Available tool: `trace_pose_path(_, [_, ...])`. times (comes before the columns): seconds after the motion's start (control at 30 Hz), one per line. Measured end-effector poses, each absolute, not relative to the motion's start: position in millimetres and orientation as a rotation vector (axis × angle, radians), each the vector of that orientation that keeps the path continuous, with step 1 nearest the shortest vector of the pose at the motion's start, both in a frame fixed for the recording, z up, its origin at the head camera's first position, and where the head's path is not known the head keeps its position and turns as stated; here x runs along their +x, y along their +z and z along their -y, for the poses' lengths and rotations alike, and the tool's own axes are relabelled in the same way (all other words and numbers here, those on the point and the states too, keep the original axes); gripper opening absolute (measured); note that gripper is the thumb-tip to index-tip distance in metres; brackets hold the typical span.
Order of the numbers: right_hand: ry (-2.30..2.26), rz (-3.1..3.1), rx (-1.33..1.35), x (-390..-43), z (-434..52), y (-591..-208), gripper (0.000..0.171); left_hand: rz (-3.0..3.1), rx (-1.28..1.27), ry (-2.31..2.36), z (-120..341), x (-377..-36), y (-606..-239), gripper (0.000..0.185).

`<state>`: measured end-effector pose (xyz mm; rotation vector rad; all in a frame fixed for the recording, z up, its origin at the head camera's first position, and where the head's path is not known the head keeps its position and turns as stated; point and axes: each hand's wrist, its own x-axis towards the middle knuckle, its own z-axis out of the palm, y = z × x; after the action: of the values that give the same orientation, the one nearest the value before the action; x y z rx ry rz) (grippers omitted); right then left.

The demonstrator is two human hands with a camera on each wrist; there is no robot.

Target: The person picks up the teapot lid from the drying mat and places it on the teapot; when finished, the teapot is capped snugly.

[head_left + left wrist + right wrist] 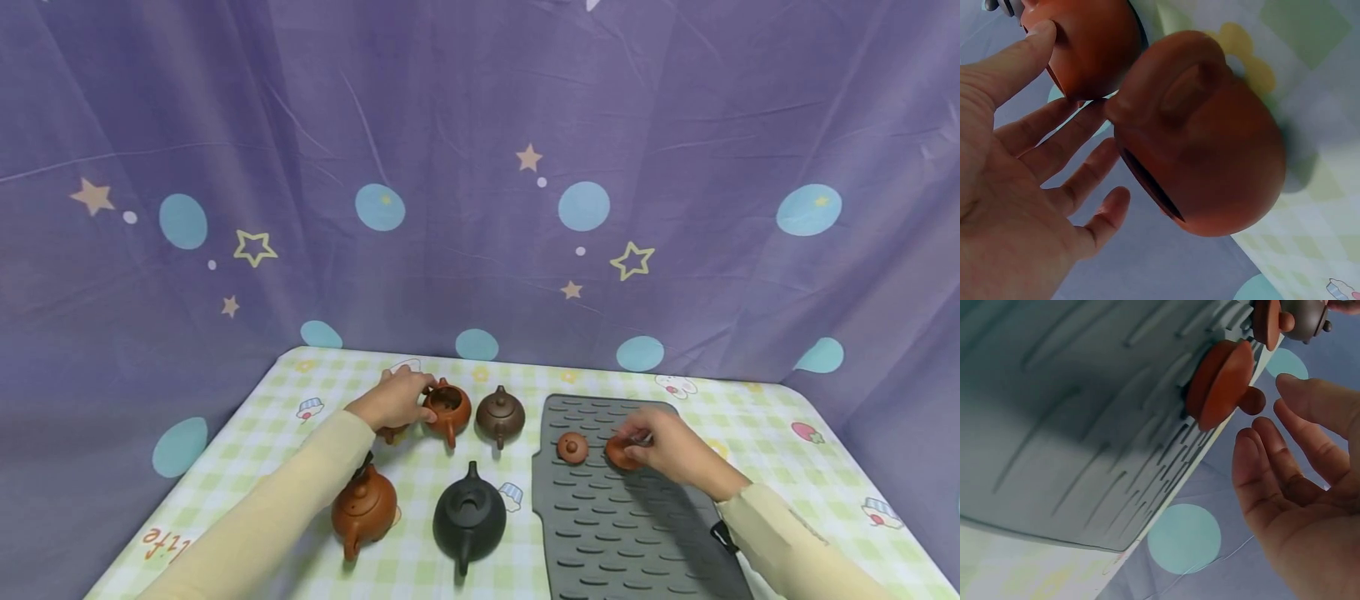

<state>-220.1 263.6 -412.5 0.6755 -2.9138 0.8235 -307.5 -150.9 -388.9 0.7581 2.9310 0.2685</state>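
My left hand [393, 398] loosely spread, a lidless orange teapot [461, 413] at its fingertips, my right hand [671, 443] slightly open, a lid [618, 452] just beyond its fingers, grey mat [592, 521] below, checked tablecloth [787, 475] underneath, star-printed purple curtain [480, 250] beyond both.

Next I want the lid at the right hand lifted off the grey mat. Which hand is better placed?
Right, most likely. The right hand is open beside that lid's knob; the lid rests on the grey mat. The left hand is off at an open teapot.
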Motion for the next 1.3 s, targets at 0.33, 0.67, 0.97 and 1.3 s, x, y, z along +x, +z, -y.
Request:
trace_pose_path(0.33, [0.839,2.905,0.634,-220,-266,-420,0.017,-2.940,0.768,0.264,149,-308,-390,0.051])
trace_pose_path(0.67, [0.837,2.893,0.590,-220,-265,-425,0.018,-2.933,0.786,0.301,151,-308,-389,0.052])
trace_pose_path(0.97, [0.818,2.863,0.568,-221,-262,-424,0.017,-2.924,0.783,0.301,151,-307,-387,0.052])
trace_pose_path(1.3, [0.820,2.758,0.573,-225,-245,-410,0.019,-2.928,0.793,0.286,151,-310,-390,0.052])
